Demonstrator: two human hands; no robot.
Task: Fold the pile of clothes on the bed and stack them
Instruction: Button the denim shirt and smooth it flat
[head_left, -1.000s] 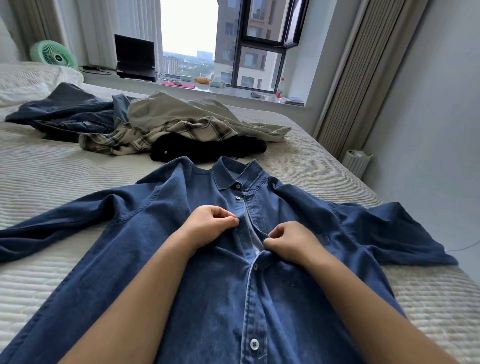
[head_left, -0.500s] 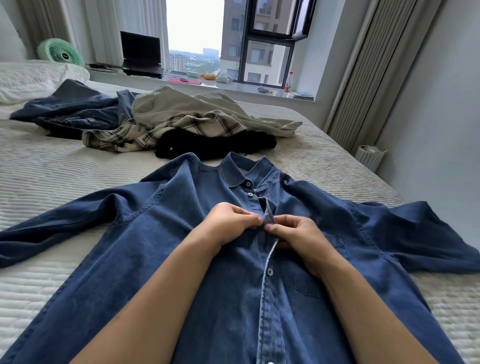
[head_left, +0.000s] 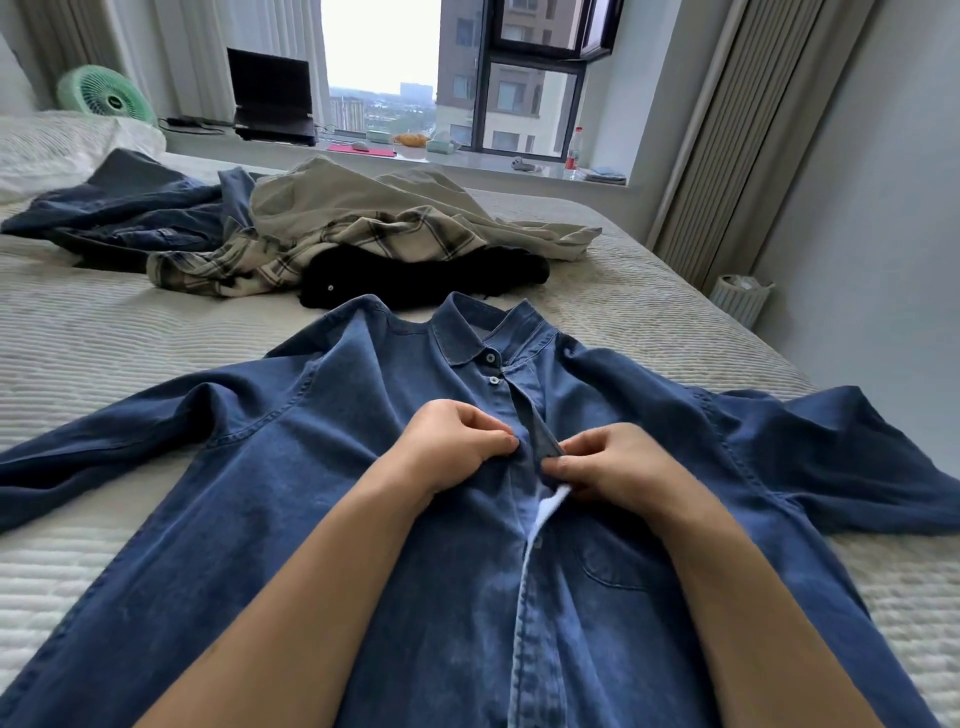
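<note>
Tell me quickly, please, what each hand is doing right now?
Left hand: closed, pinching the placket of the denim shirt.
Right hand: closed, pinching the opposite placket edge of the same shirt.

Soft overcast daylight enters via window (head_left: 382, 67) at rear; sky there blown out to white. Room evenly lit, cool tone, shadows faint and diffuse under forearms. Wide-angle lens: curtain (head_left: 727, 130) and wall lines bow toward frame edges. Slight softness and compression artefacts throughout; no motion blur.
</note>
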